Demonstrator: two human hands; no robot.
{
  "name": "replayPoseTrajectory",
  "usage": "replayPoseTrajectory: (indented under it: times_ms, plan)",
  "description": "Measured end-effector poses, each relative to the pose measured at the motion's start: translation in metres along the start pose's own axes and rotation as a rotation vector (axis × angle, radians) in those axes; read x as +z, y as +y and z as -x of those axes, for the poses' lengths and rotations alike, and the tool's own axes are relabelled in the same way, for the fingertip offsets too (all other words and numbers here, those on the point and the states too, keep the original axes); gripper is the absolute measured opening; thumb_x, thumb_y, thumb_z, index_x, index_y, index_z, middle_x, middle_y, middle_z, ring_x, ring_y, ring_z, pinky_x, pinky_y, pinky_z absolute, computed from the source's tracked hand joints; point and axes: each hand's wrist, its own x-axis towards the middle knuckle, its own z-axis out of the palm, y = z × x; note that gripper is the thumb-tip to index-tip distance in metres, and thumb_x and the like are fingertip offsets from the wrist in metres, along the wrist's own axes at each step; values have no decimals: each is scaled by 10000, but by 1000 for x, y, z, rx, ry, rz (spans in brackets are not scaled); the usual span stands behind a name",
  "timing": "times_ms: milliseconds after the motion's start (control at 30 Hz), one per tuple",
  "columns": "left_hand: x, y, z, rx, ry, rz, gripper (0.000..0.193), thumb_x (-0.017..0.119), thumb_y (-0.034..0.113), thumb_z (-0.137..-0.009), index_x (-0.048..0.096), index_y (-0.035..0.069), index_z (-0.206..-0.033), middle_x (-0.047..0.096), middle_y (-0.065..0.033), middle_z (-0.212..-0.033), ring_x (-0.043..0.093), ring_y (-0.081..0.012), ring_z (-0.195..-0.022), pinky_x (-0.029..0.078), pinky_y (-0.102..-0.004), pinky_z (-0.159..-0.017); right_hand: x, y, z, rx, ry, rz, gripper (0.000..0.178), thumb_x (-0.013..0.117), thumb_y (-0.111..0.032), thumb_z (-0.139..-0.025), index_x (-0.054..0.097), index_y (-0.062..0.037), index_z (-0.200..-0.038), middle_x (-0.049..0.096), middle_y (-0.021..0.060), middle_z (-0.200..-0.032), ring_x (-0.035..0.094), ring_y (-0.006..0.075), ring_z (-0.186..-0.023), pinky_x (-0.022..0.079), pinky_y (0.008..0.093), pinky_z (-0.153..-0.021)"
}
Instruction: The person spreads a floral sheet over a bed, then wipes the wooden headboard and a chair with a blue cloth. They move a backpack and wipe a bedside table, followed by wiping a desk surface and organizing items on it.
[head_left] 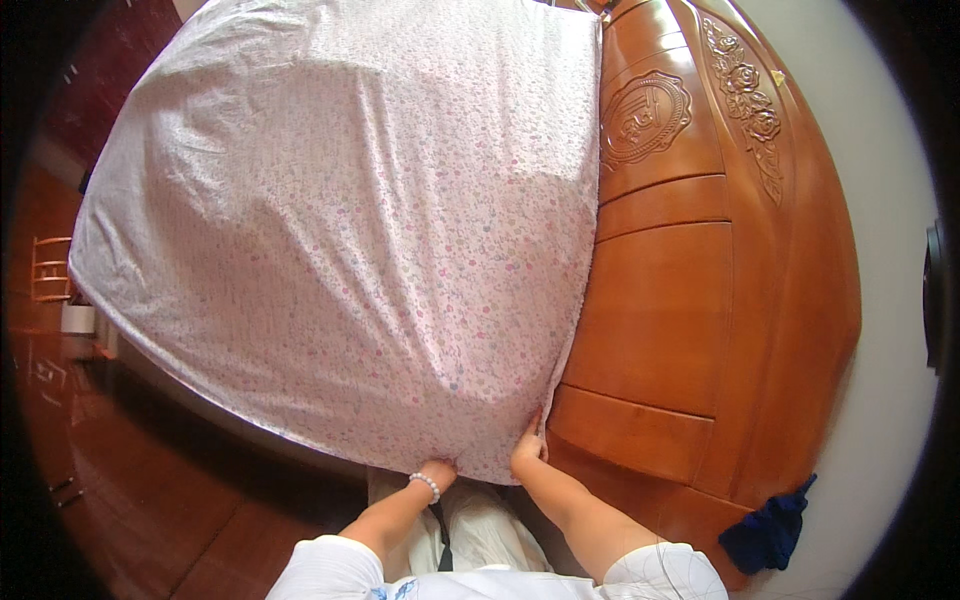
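Note:
A pale pink bed sheet [400,250] with a small floral print is spread over a bed, with creases fanning out from its near right corner. My left hand [438,470], with a beaded bracelet at the wrist, is closed on the sheet's near edge; its fingertips are hidden in the cloth. At the near right corner, beside the headboard [650,310], my right hand [530,447] grips the sheet's side edge, its fingers partly covered.
The carved brown wooden headboard runs along the right, against a pale wall [880,170]. A dark blue cloth [768,530] hangs at its near end. On the far left stand an orange chair [50,268] and a white box-like thing [78,319] on the reddish-brown floor [190,500].

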Motion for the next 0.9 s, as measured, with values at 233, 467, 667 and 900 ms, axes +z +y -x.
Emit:
replayPoseTrajectory:
  times_ms: [233,467,667,900]
  plan:
    - [19,-23,-13,-145,-258,64,345,420,224,-913,640,95,-1146,576,-106,-1261,580,-306,-1101,469,-475,-891,-18,-18,-21,-27,42,-41,690,571,-219,-793,360,-73,-1434,141,152,-1549,641,274,-832,452,343,-392]
    - [37,-73,7,-735,-69,778,413,417,139,-897,537,64,-1286,496,-173,-1346,498,-335,-1216,405,-420,-1019,-11,-25,-35,-86,273,92,405,515,-204,-877,568,-30,-1240,505,166,-1321,557,319,-1005,452,443,-548]
    - [62,-168,46,-840,1031,2572,267,490,67,-786,574,133,-1030,568,-37,-765,543,-207,-631,481,-383,-559,28,-15,-11,-307,780,38,291,500,-208,-854,693,-66,-1021,647,142,-1025,545,295,-1007,406,451,-852]
    - [16,-206,73,-665,1430,2865,312,509,321,-825,609,44,-928,632,-137,-1023,575,-303,-921,471,-483,-841,56,-40,-11,-437,749,-22,306,499,-202,-860,697,-47,-1036,596,148,-1184,470,336,-1173,250,498,-1060]
